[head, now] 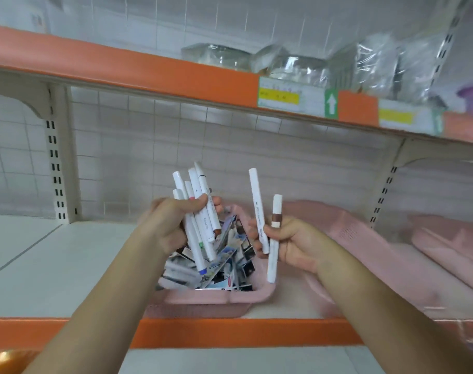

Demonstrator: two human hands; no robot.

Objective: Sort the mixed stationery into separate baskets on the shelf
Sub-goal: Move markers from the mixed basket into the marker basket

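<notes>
A pink basket (216,298) sits at the front of the white shelf, filled with mixed stationery (224,263): small printed cards and white markers. Above it my left hand (170,225) grips a bunch of several white markers (197,211), their ends fanning upward. My right hand (289,241) is just right of the basket and holds two white markers (258,211), one with a brown band. Both hands hover over the basket's rim.
More pink baskets (365,238) stand to the right on the same shelf, another at the far right (451,238). The upper orange-edged shelf (149,71) carries clear plastic bags (297,60). White shelf surface (54,260) lies to the left. A slotted upright (57,168) stands at the back left.
</notes>
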